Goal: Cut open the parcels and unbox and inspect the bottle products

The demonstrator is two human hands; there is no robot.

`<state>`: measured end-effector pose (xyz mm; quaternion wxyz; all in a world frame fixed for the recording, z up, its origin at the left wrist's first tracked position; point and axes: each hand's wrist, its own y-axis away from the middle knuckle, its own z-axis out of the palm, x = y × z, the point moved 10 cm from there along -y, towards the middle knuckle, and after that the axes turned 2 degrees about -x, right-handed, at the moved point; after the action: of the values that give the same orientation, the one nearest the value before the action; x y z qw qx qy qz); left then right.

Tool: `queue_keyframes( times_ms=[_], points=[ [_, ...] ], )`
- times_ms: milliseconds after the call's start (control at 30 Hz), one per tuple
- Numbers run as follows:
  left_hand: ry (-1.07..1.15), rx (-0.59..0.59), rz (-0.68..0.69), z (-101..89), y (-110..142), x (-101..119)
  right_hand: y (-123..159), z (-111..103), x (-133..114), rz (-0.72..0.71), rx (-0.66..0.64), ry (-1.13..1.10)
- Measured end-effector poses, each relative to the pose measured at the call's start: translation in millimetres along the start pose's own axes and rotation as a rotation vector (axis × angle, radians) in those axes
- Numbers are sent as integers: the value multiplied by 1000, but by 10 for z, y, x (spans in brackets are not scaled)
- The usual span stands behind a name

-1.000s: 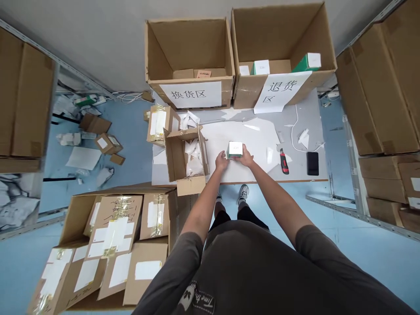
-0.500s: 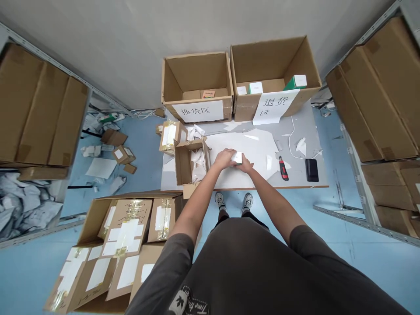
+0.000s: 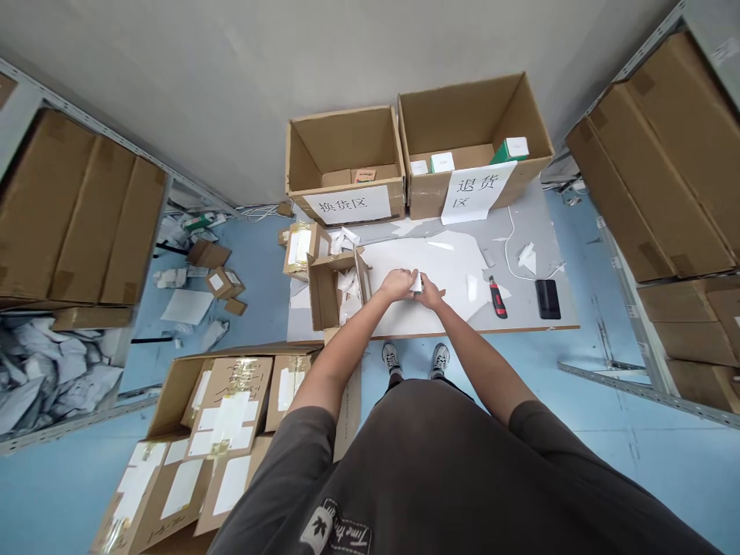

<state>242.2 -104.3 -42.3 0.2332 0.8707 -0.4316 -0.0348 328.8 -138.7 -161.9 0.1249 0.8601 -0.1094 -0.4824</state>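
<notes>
Currently gripped between both bare hands, over the near half of a light grey rectangular worktable: one small white-faced carton. Left hand: fingers curled inward, closed against the carton from its left. Right hand: fingers bent, closed against the carton from its right. Fingertip placement partly hidden; contact between carton and tabletop not determinable. Directly beneath the hands: a large irregular white sheet. Just beside the left forearm: an open brown cardboard box with crumpled white material inside. To the right: a red-and-black utility knife, then a black rectangular device near the front edge. Along the rear, side by side: two large open brown cardboard bins, left bin with a white sign, right bin with a white sign and several white-topped boxes.
</notes>
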Motion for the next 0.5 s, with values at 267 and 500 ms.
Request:
queue_keyframes(
  times_ms=[267,500],
  points=[
    [361,175,-158,-134,-22,-422,39,26,12,-15,-34,-59],
    [406,393,-299,-139,-64,-585,28,34,-48,-73,-17,-140]
  ],
)
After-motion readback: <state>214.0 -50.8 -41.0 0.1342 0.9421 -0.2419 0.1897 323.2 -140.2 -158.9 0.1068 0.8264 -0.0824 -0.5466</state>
